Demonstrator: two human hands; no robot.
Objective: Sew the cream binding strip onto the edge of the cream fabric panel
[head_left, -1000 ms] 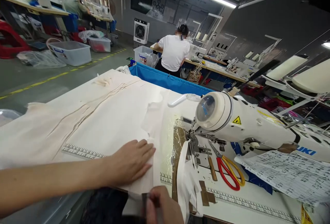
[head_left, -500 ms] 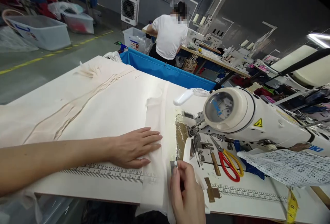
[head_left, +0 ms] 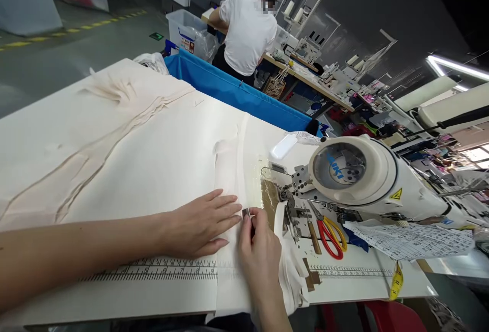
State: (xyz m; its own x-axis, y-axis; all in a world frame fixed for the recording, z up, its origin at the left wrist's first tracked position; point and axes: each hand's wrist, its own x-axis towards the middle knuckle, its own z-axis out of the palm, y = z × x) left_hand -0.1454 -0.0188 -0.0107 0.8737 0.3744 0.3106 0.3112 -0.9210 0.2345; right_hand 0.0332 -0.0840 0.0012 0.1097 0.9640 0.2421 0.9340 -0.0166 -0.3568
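Note:
My left hand [head_left: 200, 224] lies flat, fingers stretched out, on a strip of pale cream fabric [head_left: 225, 171] with a folded band along its right side. Close by its fingertips, my right hand [head_left: 260, 248] is pinched on a small grey metal piece [head_left: 246, 213], mostly hidden by the fingers, at the band's edge. To the right stands a white sewing machine [head_left: 353, 171]; a narrow white strip [head_left: 280, 217] runs from near its needle area down to bunched fabric [head_left: 292, 276] beside my right wrist.
Red-and-yellow-handled scissors [head_left: 331, 238] and a wooden-handled awl [head_left: 314, 238] lie beneath the machine arm. Printed paper [head_left: 412, 240] hangs at right. More cream fabric [head_left: 114, 133] lies on the left. A blue cloth bin [head_left: 229, 90] borders the table's far edge; a person [head_left: 248, 31] sits beyond.
My right hand has moved up and left with the grey metal piece, close to my left fingertips. My left hand stays flat on the fabric. The camera view has shifted slightly.

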